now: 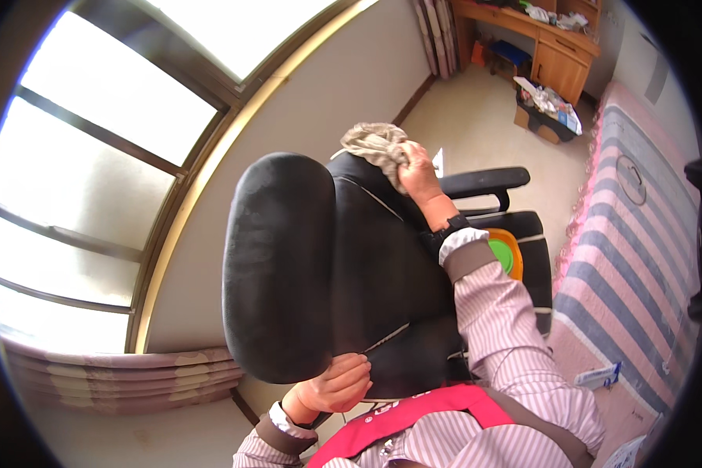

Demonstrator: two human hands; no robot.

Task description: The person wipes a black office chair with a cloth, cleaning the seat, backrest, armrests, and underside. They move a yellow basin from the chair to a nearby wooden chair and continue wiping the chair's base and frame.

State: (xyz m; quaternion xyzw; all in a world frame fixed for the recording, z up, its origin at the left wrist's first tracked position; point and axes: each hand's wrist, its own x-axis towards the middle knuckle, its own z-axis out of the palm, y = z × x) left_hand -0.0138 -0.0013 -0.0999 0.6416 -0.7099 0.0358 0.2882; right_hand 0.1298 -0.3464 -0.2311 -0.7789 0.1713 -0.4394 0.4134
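Across the middle of the head view stands a black chair, its padded headrest (279, 265) toward the left, its backrest (390, 265) beside it, and its seat (535, 273) showing at the right. At the far edge of the backrest, the right hand (419, 173) has its fingers curled tightly around a bunched beige-grey cloth (370, 147), which lies against the chair's upper far corner; a dark band (450, 227) circles that wrist. At the near edge, the left hand (335, 384) has its fingers bent and pressed together where headrest and backrest meet; whether it grips the chair or only rests there, I cannot tell. Beyond the right forearm, a black armrest (487, 182) sticks out, and on the seat sits an orange container (515, 243) with a round green piece (502, 256) inside its rim. Along the right runs a bed (639, 265) with a pink-and-grey striped cover, bearing a thin looped cord (646, 183) and a blue-and-white packet (598, 377). Toward the top right stands a wooden desk (561, 66), with a box (546, 127) of papers on the floor in front. Bright window panes (93, 117) fill the left, above a patterned curtain (125, 382).
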